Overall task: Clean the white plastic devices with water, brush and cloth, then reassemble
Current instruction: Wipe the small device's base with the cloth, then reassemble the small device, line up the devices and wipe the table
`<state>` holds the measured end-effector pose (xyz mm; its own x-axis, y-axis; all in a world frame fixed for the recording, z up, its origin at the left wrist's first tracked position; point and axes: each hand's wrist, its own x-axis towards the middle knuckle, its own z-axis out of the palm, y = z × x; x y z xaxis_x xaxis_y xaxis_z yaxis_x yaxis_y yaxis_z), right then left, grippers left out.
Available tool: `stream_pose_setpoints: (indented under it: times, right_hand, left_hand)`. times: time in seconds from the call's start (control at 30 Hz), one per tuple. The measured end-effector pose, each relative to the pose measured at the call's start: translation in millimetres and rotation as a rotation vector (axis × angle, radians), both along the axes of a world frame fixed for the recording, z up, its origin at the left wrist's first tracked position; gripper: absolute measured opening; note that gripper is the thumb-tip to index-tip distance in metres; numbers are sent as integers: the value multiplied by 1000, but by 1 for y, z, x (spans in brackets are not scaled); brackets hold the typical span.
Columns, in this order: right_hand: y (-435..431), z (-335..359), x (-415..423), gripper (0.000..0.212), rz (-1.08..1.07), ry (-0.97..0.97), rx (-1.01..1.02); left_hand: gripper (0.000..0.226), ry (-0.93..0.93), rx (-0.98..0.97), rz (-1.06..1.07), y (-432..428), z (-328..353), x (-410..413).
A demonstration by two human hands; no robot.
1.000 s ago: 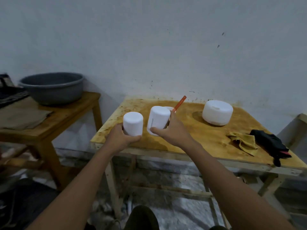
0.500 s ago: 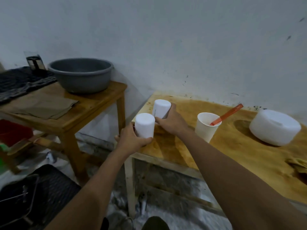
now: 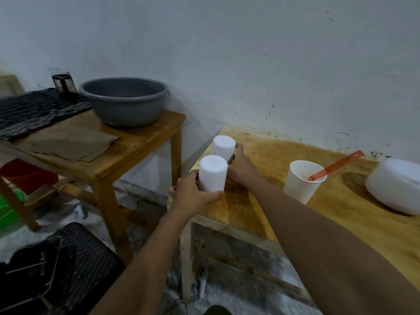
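Step in hand, as judged: taking both devices to be washed. Centre frame, the left hand (image 3: 193, 196) grips the nearer white cylinder (image 3: 213, 173). Just beyond, the right hand (image 3: 241, 167) grips the second cylinder (image 3: 223, 146). Both arms are extended at the table (image 3: 268, 155) edge. Next move calls for a steady carry to the grey basin (image 3: 122, 103), upper left.

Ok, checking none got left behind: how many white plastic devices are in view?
3. A near cylinder in the left hand, a far cylinder in the right hand, both at the yellow table's left corner; a wide round device at its right. Others may be out of frame.
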<state>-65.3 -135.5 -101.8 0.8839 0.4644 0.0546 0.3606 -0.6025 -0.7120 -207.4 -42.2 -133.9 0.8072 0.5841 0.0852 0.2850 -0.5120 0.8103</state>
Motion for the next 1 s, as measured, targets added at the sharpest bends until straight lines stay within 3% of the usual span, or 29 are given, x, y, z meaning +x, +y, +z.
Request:
stream_pose_setpoints:
  times: [0.3,0.47,0.6,0.87,1.0]
  right_hand:
    - [-6,2,-9,101,-2,48,45]
    - [-19,3,-22,78,18,28,45]
    - [-23,5,-28,74,34,21,59]
    - [-39,14,-44,67,33,34,78]
    - [-61,13,-62,55,-9,-17,21]
  left_hand:
    - [79,-19,-30,-12,3,-7,6]
    - [70,-22,14,34,-2,-2,4]
    - [70,-10,21,48,-5,1,2]
    - [85,33,3,18,-6,9,-5]
    - [95,14,146,150,-20,23,-20]
